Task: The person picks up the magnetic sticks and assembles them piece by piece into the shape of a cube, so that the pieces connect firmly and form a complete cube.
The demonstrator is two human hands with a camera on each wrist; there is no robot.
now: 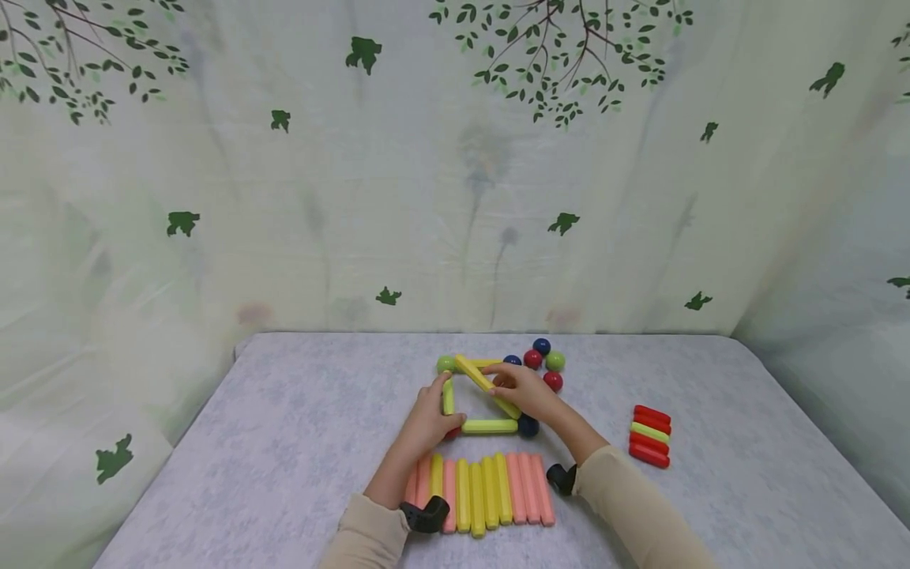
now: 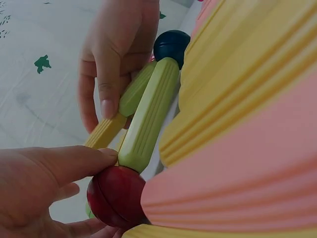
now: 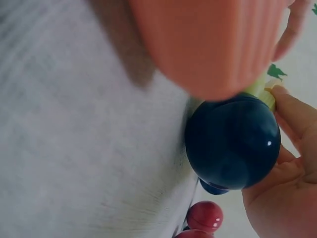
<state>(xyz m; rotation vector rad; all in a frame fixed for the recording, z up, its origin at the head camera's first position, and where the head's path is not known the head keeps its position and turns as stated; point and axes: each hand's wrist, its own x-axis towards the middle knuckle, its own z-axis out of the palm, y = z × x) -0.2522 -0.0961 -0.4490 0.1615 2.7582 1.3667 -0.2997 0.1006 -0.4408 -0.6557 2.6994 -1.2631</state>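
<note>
Balls and sticks form a four-sided frame on the table. My left hand (image 1: 424,419) grips its near left corner; in the left wrist view the thumb lies where a red ball (image 2: 116,193) meets a light green stick (image 2: 148,119), with fingers on the ball's other side. My right hand (image 1: 529,393) pinches a yellow stick (image 1: 472,371) that slants across the frame. This stick lines up with a yellow-green one (image 1: 508,407), which reaches the dark blue ball (image 1: 528,426) at the near right corner. A green ball (image 1: 445,363) marks the far left corner.
Pink and yellow sticks (image 1: 490,490) lie in a row nearer the body. Behind the right hand are loose balls, among them a green one (image 1: 555,361) and a red one (image 1: 553,382). Red sticks (image 1: 649,456) with one green stick lie farther right on the table (image 1: 284,442).
</note>
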